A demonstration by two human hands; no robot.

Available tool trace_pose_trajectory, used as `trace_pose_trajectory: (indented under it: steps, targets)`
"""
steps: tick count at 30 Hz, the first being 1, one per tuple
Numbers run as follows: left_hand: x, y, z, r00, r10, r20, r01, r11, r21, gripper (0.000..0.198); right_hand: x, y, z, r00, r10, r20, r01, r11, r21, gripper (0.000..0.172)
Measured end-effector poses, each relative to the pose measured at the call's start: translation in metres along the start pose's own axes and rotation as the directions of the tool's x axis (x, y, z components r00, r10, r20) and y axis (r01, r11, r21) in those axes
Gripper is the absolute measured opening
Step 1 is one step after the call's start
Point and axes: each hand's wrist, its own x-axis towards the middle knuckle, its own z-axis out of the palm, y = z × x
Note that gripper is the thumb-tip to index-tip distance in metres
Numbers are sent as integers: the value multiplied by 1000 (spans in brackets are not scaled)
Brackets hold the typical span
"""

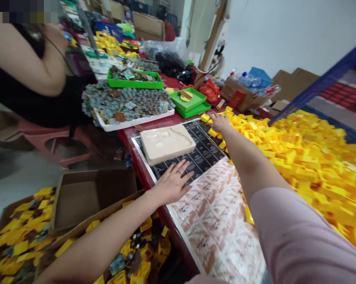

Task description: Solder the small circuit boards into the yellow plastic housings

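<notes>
My left hand (pixel 173 182) lies flat with its fingers spread over the printed black sheet (pixel 207 152) on the table, a ring on one finger. Just beyond its fingertips sits a cream-coloured block (pixel 167 145) with a shallow hollow in its top. My right hand (pixel 221 122) reaches farther out, to the left edge of a large heap of yellow plastic pieces (pixel 287 157). Its fingers are stretched out and touch or hover by a few yellow pieces (pixel 206 118); which of the two I cannot tell. Neither hand visibly grips anything.
Past the block stand a white tray (pixel 142 121) heaped with small grey parts and green trays (pixel 190 103). Cardboard boxes (pixel 95 193) with yellow pieces stand on the floor at left. Another person's arm (pixel 32 59) is at upper left, beside a pink stool (pixel 59 138). A blue-framed crate (pixel 323 79) stands right.
</notes>
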Motion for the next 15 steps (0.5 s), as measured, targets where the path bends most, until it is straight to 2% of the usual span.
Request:
trace_pose_trajectory:
  steps: [3, 5, 7, 11, 13, 15]
  targets:
    - [-6, 4, -2, 1000, 16, 12, -15, 998, -55, 48, 18, -23, 30, 1000, 18, -2, -18, 999, 39, 48]
    - [-8, 4, -4, 1000, 23, -4, -23, 996, -86, 46, 17, -25, 43, 1000, 22, 20, -23, 998, 54, 47]
    - [-7, 4, -4, 999, 27, -22, -30, 994, -109, 44, 12, -21, 47, 999, 22, 29, -24, 998, 59, 46]
    - [-3, 2, 4, 996, 36, -86, -49, 988, -148, 41, 6, -22, 23, 1000, -6, -10, 6, 998, 67, 45]
    - [-1, 1, 7, 991, 32, -129, -53, 986, -158, 38, 7, -38, 4, 998, -58, -32, 60, 994, 88, 43]
    - [0, 0, 8, 986, 28, -164, -55, 985, -164, 34, 10, -65, -14, 992, -119, -47, 123, 985, 121, 41]
